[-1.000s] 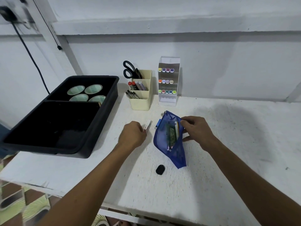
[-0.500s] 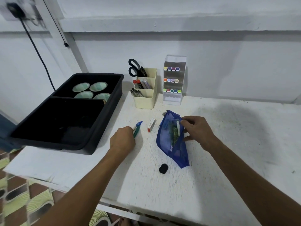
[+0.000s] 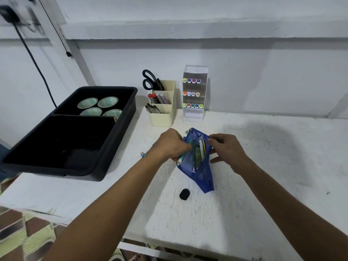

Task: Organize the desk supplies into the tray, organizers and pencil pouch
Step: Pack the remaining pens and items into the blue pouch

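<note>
At the far left your black tray [image 3: 120,132] sits on the white desk [image 3: 263,166] with two compartments: the rear one holds four tape rolls [image 3: 98,107], while the front one looks dark and I cannot tell what, if anything, lies in it. Next comes the cream organizer [image 3: 162,110], with one pair of black scissors [image 3: 149,80] at the back, about four markers in the middle tier and a few dark pens in front. Beside it stands the clear marker stand [image 3: 194,93], its three rows showing four, four and five coloured caps. Nearer you, a small bluish item [image 3: 143,154] peeks out from behind your left wrist. Your left hand [image 3: 171,146] is closed around a teal pen [image 3: 181,159], feeding it into the mouth of the blue mesh pouch [image 3: 201,162], which lies on the desk in front of the organizers. The pouch looks soft and limp, so it will likely sag shut; keep hold at the zipper edge. Your right hand [image 3: 226,149] pinches that edge on the far side, the other fingers loosely spread. The pen should be light, stiff and smooth, best gripped mid-barrel. One black oval piece [image 3: 184,194] lies loose just below the pouch.
</note>
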`<state>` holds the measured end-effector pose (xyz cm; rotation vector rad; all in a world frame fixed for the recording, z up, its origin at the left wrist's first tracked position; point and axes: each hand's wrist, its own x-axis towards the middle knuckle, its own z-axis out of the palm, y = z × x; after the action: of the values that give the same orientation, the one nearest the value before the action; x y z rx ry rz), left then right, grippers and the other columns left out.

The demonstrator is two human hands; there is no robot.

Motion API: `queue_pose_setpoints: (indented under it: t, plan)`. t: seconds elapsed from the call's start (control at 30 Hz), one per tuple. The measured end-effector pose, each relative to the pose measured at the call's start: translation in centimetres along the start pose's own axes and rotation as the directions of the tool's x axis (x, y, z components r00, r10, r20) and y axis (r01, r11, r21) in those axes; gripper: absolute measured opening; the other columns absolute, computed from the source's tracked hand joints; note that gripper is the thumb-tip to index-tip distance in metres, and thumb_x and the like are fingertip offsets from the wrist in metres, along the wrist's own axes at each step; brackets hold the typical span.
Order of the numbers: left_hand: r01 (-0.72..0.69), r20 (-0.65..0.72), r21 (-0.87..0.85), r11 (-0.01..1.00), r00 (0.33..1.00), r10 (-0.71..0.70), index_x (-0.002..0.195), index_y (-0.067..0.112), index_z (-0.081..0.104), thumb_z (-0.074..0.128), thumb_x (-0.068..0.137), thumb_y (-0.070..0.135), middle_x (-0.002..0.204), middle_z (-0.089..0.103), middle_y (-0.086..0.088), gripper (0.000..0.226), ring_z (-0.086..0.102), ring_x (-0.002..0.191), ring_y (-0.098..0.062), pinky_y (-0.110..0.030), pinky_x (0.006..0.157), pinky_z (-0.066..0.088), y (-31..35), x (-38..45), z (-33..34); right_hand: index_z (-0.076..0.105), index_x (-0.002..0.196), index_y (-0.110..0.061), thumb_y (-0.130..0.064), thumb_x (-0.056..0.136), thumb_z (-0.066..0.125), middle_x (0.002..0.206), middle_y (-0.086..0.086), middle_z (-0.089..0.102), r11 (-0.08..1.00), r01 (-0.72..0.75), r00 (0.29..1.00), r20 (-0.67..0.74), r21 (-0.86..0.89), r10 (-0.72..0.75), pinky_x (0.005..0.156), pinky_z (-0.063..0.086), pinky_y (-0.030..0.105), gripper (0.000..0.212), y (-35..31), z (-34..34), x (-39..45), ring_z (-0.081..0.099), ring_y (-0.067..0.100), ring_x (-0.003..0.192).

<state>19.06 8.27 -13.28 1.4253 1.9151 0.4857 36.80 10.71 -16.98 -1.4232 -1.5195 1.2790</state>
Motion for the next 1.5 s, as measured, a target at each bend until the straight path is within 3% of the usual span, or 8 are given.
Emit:
queue_pose_setpoints:
  t: [0.17,0.3,0.47,0.6,0.8,1.0,1.2,1.5]
  plan:
    - [-0.03,0.0,-0.06,0.998,1.0,0.031,0.089,0.006,0.073,0.067,0.084,0.027,0.087,0.073,-0.011,0.022,0.071,0.079,-0.025,-0.04,0.078,0.06,0.0,0.6,2.8,0.065,0.107,-0.012,-0.018,0.095,0.054,0.096,0.009,0.069,1.0,0.01,1.0,-0.01,-0.017,-0.011,0.054,0.058,0.03,0.017,0.1,-0.3,-0.2,0.07,0.019,0.075]
    - [-0.044,-0.055,-0.049,0.998,0.998,0.042,0.086,0.01,0.072,0.063,0.086,0.019,0.084,0.07,-0.009,0.013,0.065,0.072,-0.022,-0.034,0.068,0.059,-1.5,0.8,2.0,0.065,0.112,-0.01,-0.02,0.095,0.054,0.098,0.008,0.069,1.0,0.009,1.0,-0.004,-0.025,-0.009,0.054,0.058,0.028,0.023,0.4,-0.1,0.1,0.07,0.018,0.077]
    - [0.084,-0.235,0.177,0.981,0.971,-0.041,0.107,0.011,0.07,0.063,0.088,0.02,0.104,0.068,-0.006,0.023,0.058,0.081,-0.019,-0.026,0.068,0.045,-5.2,2.2,-1.3,0.065,0.115,-0.012,-0.023,0.094,0.055,0.096,0.006,0.07,1.0,-0.012,1.0,-0.005,-0.022,0.012,0.056,0.059,0.029,0.026,0.7,0.7,0.5,0.07,0.019,0.078]
    - [0.206,-0.261,0.314,0.927,0.957,-0.124,0.111,0.01,0.064,0.057,0.091,0.023,0.103,0.065,-0.009,0.025,0.065,0.085,-0.024,-0.03,0.068,0.051,-8.2,3.2,-2.6,0.064,0.116,-0.013,-0.024,0.094,0.057,0.094,0.005,0.07,0.999,-0.012,1.0,0.007,-0.032,0.013,0.052,0.057,0.025,0.026,0.6,1.1,0.7,0.07,0.02,0.078]
    - [0.237,-0.243,0.363,0.901,0.958,-0.154,0.079,0.009,0.067,0.055,0.086,0.018,0.079,0.064,-0.007,0.017,0.058,0.067,-0.021,-0.03,0.061,0.053,-9.6,3.8,-2.4,0.064,0.117,-0.013,-0.025,0.094,0.056,0.094,0.006,0.069,0.999,-0.013,1.0,0.01,-0.03,0.013,0.051,0.055,0.024,0.027,0.5,1.2,0.7,0.07,0.021,0.077]
    - [0.162,-0.24,0.242,0.957,0.965,-0.103,0.093,0.015,0.072,0.057,0.091,0.021,0.09,0.069,-0.004,0.016,0.064,0.078,-0.022,-0.033,0.07,0.057,-9.0,4.4,-2.3,0.064,0.116,-0.012,-0.024,0.094,0.055,0.096,0.005,0.069,0.999,-0.011,1.0,-0.002,-0.035,0.011,0.054,0.058,0.028,0.026,0.5,0.9,0.6,0.07,0.019,0.078]
    - [-0.064,-0.386,0.158,0.985,0.915,0.121,0.099,0.016,0.072,0.062,0.092,0.023,0.093,0.07,-0.002,0.014,0.063,0.079,-0.018,-0.028,0.071,0.054,-5.0,3.7,-2.6,0.065,0.115,-0.012,-0.025,0.094,0.056,0.1,0.006,0.069,0.999,-0.01,1.0,-0.004,-0.034,0.01,0.061,0.061,0.034,0.026,0.3,0.7,0.4,0.07,0.021,0.08]
    - [0.053,0.004,-0.17,0.984,0.999,-0.053,0.083,-0.004,0.072,0.066,0.084,0.009,0.07,0.07,-0.018,0.014,0.063,0.054,-0.024,-0.03,0.058,0.059,-0.6,1.2,1.6,0.064,0.113,-0.011,-0.022,0.095,0.054,0.099,0.007,0.068,1.0,-0.003,1.0,-0.024,-0.027,0.002,0.056,0.059,0.029,0.023,0.0,0.1,-0.2,0.07,0.018,0.076]
